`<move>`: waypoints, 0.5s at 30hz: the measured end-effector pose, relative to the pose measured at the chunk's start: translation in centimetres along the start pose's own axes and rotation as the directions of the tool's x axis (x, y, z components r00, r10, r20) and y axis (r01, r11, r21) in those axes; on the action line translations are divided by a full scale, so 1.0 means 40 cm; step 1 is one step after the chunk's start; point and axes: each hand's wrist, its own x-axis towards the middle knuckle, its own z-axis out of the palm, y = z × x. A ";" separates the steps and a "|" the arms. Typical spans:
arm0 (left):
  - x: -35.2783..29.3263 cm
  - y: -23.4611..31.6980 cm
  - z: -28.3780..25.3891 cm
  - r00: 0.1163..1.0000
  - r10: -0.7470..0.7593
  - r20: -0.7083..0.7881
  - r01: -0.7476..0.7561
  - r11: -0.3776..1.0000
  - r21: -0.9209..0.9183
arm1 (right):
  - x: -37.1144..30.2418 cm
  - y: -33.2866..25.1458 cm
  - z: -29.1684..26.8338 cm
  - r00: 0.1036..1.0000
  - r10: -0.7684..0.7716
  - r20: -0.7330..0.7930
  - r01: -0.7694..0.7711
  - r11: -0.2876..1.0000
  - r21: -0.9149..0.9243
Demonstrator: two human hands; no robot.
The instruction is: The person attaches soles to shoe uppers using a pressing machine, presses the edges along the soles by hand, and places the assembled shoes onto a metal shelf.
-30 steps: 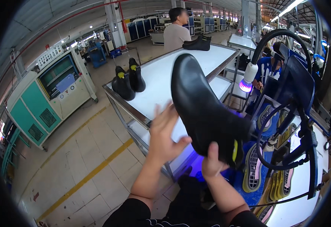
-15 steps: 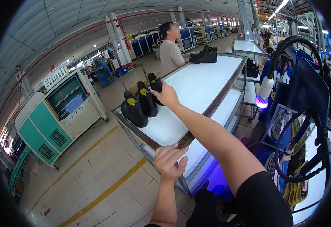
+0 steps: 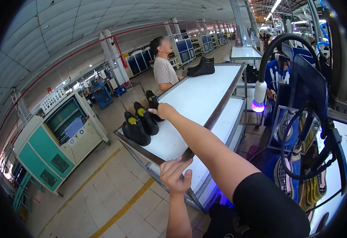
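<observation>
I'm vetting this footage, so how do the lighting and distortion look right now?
Head view: fisheye bends the lines of the ceiling, and the picture's corners go black; the lamp glows purple. Head view again: the white tabletop looks bright, while the three black boots at its left end are dark, with little surface detail.

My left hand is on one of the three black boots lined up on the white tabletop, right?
Not quite: it's your right hand on one of the three black boots lined up on the white tabletop, as the head view shows.
</observation>
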 end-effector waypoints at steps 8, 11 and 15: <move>-0.008 -0.001 -0.029 1.000 -0.029 -0.004 0.029 0.998 0.062 | -0.264 -0.018 -0.081 0.929 -0.007 -0.370 0.094 0.972 0.217; -0.022 -0.034 -0.033 1.000 0.018 -0.012 -0.016 0.993 0.117 | -0.520 -0.117 -0.194 0.762 0.192 -0.619 0.296 0.747 0.595; -0.016 -0.039 -0.025 0.997 0.075 0.006 -0.075 0.993 0.095 | -0.973 -0.093 -0.177 0.696 0.124 -0.707 0.373 0.779 0.504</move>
